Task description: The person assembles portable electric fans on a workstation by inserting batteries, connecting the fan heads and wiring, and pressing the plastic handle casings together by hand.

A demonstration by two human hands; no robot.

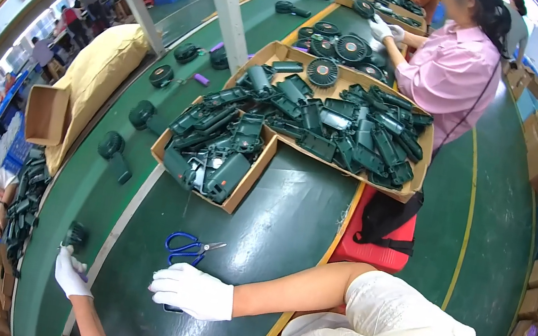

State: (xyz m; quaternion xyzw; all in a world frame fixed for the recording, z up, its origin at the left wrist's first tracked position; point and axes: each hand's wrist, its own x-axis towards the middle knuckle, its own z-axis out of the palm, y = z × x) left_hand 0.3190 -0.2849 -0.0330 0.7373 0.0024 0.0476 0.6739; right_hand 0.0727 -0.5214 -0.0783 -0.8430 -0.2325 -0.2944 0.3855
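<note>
My left hand, in a white glove, is closed at the lower left on a small dark green handheld fan. The fan's round head points away from me, and a bit of purple shows beside the palm. My right hand, also gloved, rests low over the green bench with its fingers bent and together. A dark edge with a pale rim peeps out beneath it; the rest of that piece is hidden. Just beyond the right hand lie blue-handled scissors.
Cardboard trays heaped with dark green plastic housings stand ahead. Several fans and purple cylinders lie along the green belt at left. A metal post rises beyond. A co-worker in pink handles fans.
</note>
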